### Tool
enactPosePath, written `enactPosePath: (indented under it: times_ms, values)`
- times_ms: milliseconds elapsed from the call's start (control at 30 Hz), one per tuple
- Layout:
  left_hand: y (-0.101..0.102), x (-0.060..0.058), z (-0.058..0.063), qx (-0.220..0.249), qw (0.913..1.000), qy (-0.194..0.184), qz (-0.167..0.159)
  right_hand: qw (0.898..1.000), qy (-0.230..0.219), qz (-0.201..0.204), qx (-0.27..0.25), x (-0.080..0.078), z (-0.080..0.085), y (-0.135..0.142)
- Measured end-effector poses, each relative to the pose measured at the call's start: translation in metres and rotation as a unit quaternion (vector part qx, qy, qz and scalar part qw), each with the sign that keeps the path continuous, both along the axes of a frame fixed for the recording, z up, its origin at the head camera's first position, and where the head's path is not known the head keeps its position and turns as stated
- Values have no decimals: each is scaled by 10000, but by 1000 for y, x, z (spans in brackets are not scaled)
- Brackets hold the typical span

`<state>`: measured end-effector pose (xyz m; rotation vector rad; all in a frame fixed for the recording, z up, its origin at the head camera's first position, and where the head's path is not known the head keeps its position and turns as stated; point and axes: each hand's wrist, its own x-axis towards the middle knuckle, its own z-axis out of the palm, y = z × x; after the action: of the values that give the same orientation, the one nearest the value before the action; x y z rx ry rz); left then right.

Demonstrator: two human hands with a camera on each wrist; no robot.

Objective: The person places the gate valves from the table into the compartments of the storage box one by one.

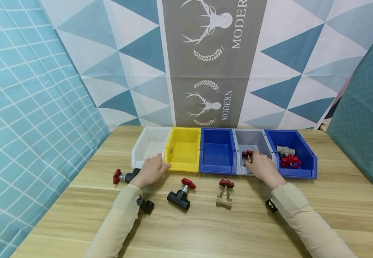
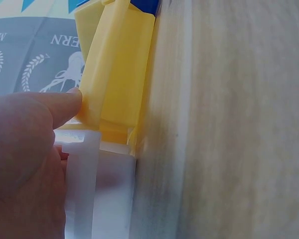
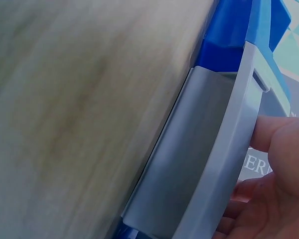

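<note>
My left hand [image 1: 151,170] holds the joined walls of the white bin [image 1: 136,154] and the yellow bin [image 1: 183,167]. Its thumb lies against the yellow side, and its other fingers reach into the white one. In the head view, my right hand [image 1: 261,166] reaches into the grey bin [image 1: 259,136], gripping a brass gate valve [image 1: 249,158] with a dark red handwheel. Much of this valve is covered by the hand. From the right wrist, the grey bin's front lip [image 3: 226,134] hides the valve, while the right hand [image 3: 276,174] shows behind it.
Between the yellow and grey bins stands a blue bin [image 1: 217,169]. The right-end blue bin [image 1: 310,172] contains a pale valve with a red handwheel [image 1: 290,161]. On the wooden table lie a brass valve [image 1: 224,199] and black valves [image 1: 180,199], one [image 1: 130,175] beside the left hand.
</note>
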<state>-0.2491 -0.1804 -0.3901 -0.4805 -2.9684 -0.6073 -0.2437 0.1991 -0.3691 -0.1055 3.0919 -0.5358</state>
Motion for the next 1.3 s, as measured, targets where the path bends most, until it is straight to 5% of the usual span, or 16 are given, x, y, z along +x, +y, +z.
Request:
enactPosePath:
  times_ms: [533,867,1300]
  values:
    - [-1,-2,-1,-17,10000,0,-58,9995,297,83,-9,4,0,0]
    - [0,1,2,27,10000,-7,-38,9871,1602,47,28,17,5,-11]
    - [-1,0,1,12,10000,-22,-62,9884,1444,440,-138,35,17,-27]
